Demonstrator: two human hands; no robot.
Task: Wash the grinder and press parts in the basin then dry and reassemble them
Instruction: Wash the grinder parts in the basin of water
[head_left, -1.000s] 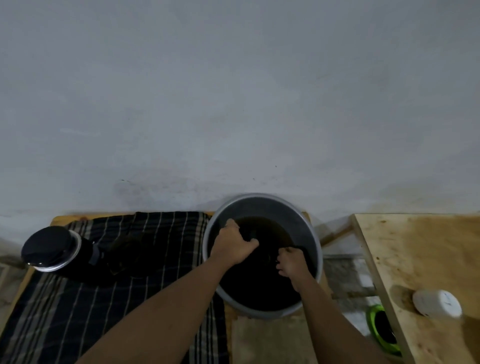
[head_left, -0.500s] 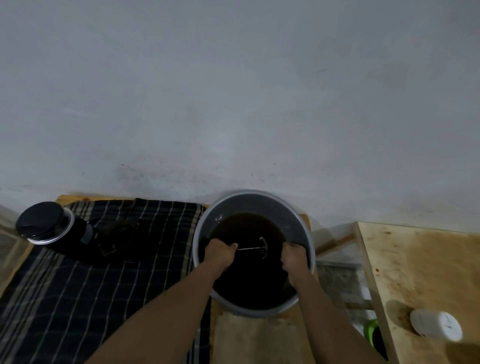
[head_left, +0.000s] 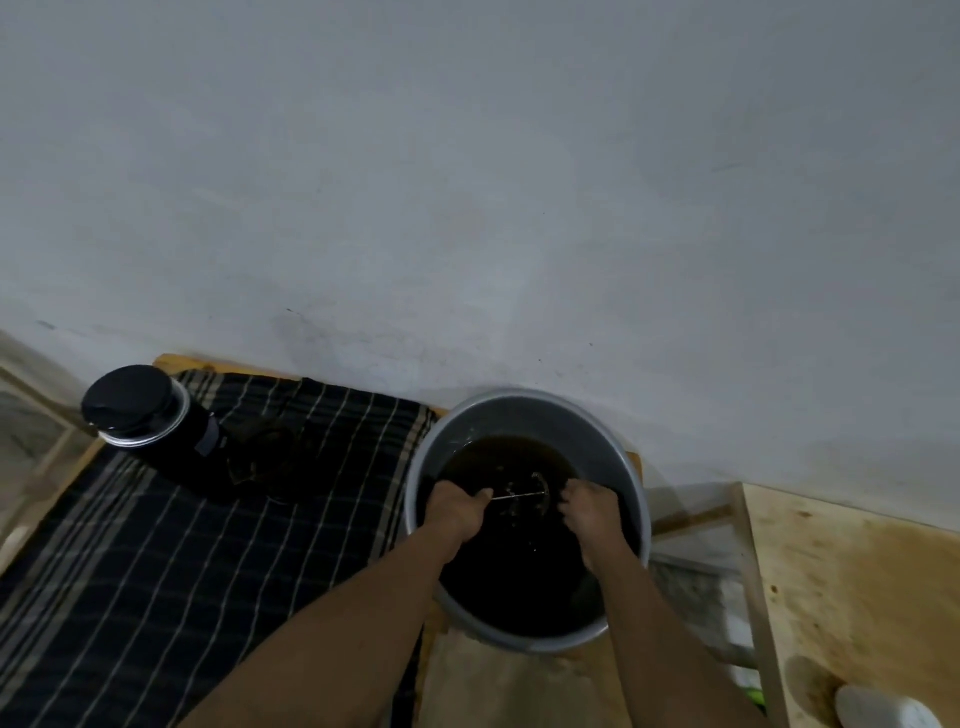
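Note:
A grey metal basin (head_left: 519, 410) holds dark brown water. Both hands are over it. My left hand (head_left: 457, 506) grips one end of a thin metal plunger rod (head_left: 511, 497) that runs to the right, level with the water. At the rod's other end a round filter disc (head_left: 540, 486) shows partly above the surface. My right hand (head_left: 592, 512) is curled at the disc end, fingers partly in the water; what it holds is hidden. A black cylindrical press body with a dark lid (head_left: 137, 405) lies on the checked cloth (head_left: 156, 545) to the left.
The cloth covers a wooden board against a grey wall. Small dark parts (head_left: 265, 457) lie on the cloth beside the cylinder. A second wooden table (head_left: 857, 571) stands at the right with a white round object (head_left: 883, 709) at its near edge.
The left hand moved from the basin's far left rim toward the middle and now grips the rod. The rod and disc came up out of the water. The camera shifted left.

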